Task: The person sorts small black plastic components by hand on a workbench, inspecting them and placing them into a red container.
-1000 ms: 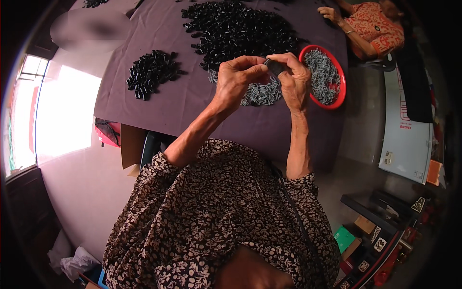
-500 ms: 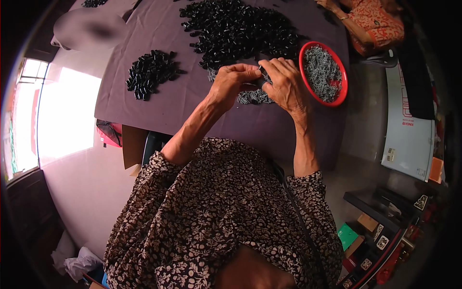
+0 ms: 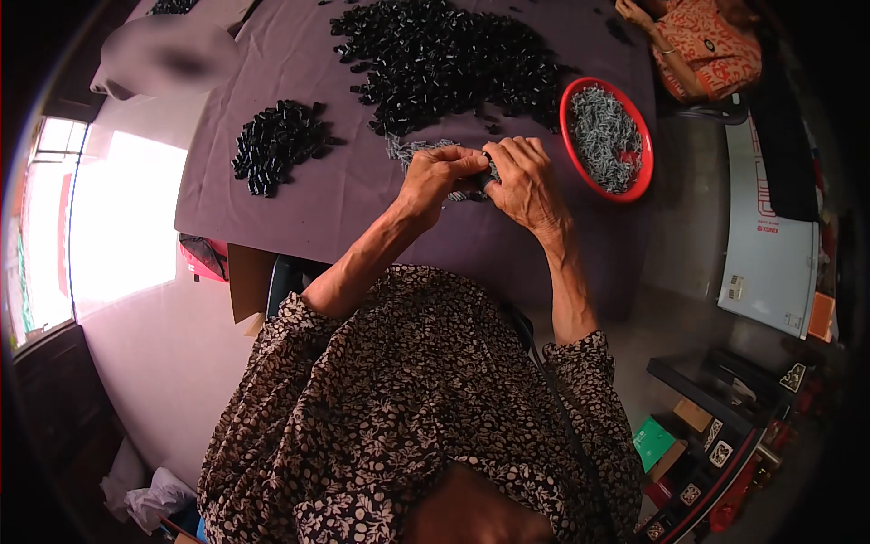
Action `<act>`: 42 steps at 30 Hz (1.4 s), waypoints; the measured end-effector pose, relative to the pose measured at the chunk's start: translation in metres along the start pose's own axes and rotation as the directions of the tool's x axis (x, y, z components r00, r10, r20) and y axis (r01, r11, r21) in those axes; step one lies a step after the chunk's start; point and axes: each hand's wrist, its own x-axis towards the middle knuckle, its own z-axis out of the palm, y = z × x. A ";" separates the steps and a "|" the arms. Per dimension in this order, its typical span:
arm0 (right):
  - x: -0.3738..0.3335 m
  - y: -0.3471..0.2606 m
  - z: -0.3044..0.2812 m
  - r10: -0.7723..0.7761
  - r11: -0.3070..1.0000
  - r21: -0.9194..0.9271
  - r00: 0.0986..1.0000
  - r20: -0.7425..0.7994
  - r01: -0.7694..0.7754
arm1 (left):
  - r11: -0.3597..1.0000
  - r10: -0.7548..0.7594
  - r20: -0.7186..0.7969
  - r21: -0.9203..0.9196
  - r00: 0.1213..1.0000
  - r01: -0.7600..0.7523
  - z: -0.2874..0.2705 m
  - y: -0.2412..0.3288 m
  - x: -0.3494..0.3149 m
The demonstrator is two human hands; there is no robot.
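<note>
My left hand [image 3: 437, 181] and my right hand [image 3: 527, 186] meet above the near part of the cloth-covered table. Between their fingertips is a small black piece [image 3: 489, 170], which both hands pinch; its exact shape is mostly covered by the fingers. Beneath and behind the hands lies a spread of small grey pins [image 3: 412, 150], partly hidden by them. Beyond is a large heap of small glossy black pieces [image 3: 444, 68]. A smaller heap of black pieces [image 3: 279, 145] lies to the left. A red basin [image 3: 649, 163] full of grey pins stands beside my right hand.
Purple-brown cloth covers the table [image 3: 272, 213]. Another person in an orange patterned top [image 3: 707, 50] sits at the far right. A cardboard box [image 3: 249, 281] stands under the table's left side. At the lower right are black racks and a green box [image 3: 652, 442].
Both hands have shifted slightly nearer to me, still pinching the black piece, and more grey pins show behind them. The other person's hand at the far right has moved a little.
</note>
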 end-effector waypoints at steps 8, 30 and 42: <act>0.000 0.006 0.007 -0.038 0.999 -0.025 0.999 -0.003 0.038 | 0.999 -0.043 0.009 -0.002 0.999 0.043 0.002 0.005 0.001; -0.001 0.024 0.023 -0.234 0.972 -0.028 0.969 -0.077 0.233 | 0.995 -0.063 0.069 0.084 0.996 0.057 0.000 0.003 0.001; 0.025 0.032 0.022 0.024 0.951 0.307 1.000 0.011 -0.026 | 0.902 0.175 -0.112 0.415 0.978 -0.114 -0.042 0.027 0.002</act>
